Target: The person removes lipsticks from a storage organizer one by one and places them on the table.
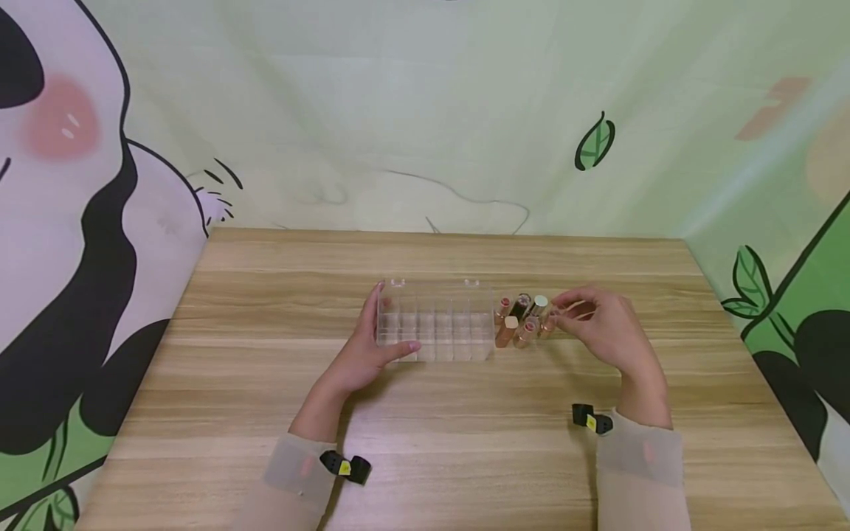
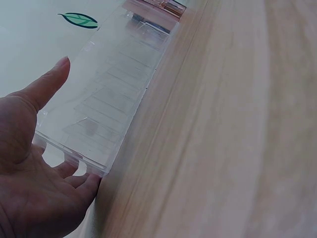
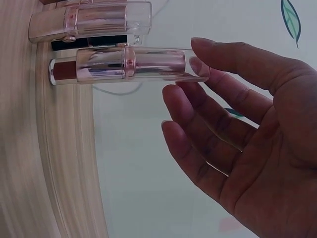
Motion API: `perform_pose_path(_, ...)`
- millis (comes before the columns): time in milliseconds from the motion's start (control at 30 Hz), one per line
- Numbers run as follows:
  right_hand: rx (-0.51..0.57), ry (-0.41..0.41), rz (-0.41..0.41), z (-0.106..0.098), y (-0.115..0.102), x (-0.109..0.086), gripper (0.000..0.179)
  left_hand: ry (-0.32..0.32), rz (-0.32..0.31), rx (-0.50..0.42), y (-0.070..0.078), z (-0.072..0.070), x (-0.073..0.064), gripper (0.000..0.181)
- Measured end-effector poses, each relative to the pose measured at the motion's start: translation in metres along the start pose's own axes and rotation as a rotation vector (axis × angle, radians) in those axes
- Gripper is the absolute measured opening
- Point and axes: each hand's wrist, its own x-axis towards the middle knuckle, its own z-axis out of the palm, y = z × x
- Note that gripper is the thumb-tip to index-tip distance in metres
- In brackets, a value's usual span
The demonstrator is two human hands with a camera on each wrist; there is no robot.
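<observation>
A clear plastic box (image 1: 434, 346) divided into many small compartments stands on the wooden table. At its left end my left hand (image 1: 365, 354) holds it, thumb along the front side and fingers around the end wall; the left wrist view shows the fingers against that wall. Just right of the box several lipsticks (image 1: 510, 332) stand upright in a close group. With thumb and fingertips my right hand (image 1: 604, 328) pinches the clear top of a rose-gold lipstick (image 3: 131, 64) at the group's right side. That lipstick's base, with a dark red band, is near the tabletop; contact is unclear.
The wood-grain table (image 1: 465, 442) reaches back to a printed cloth backdrop (image 1: 425, 110) with panda and leaf drawings. Another pink-and-clear lipstick (image 3: 94, 21) stands beside the pinched one in the right wrist view, with a black tube (image 3: 94, 42) partly hidden behind.
</observation>
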Motion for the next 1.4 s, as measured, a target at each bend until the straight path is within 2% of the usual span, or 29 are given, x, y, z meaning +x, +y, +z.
perform_pose_path(767,0.008,-0.054,0.009,0.008,0.013,0.008,0.021,0.000,-0.005,-0.004,0.002,0.000,0.000,0.122)
perform_pose_path(833,0.007,-0.054,0.008,0.008,0.015,0.009,0.021,-0.002,-0.015,-0.005,0.009,0.000,-0.003,0.121)
perform_pose_path(933,0.008,-0.053,0.008,0.009,0.016,0.010,0.021,-0.003,-0.028,-0.007,0.011,0.001,-0.002,0.120)
perform_pose_path(1000,0.009,-0.055,0.011,0.010,0.016,0.010,0.021,-0.001,-0.029,-0.005,0.011,0.000,-0.002,0.120)
perform_pose_path(1067,0.015,-0.058,0.018,0.010,0.017,0.010,0.021,0.003,-0.021,0.000,0.003,0.001,0.001,0.121)
perform_pose_path(1400,0.021,-0.074,0.047,0.013,0.019,0.011,0.022,0.000,0.002,-0.013,0.001,0.000,0.000,0.122)
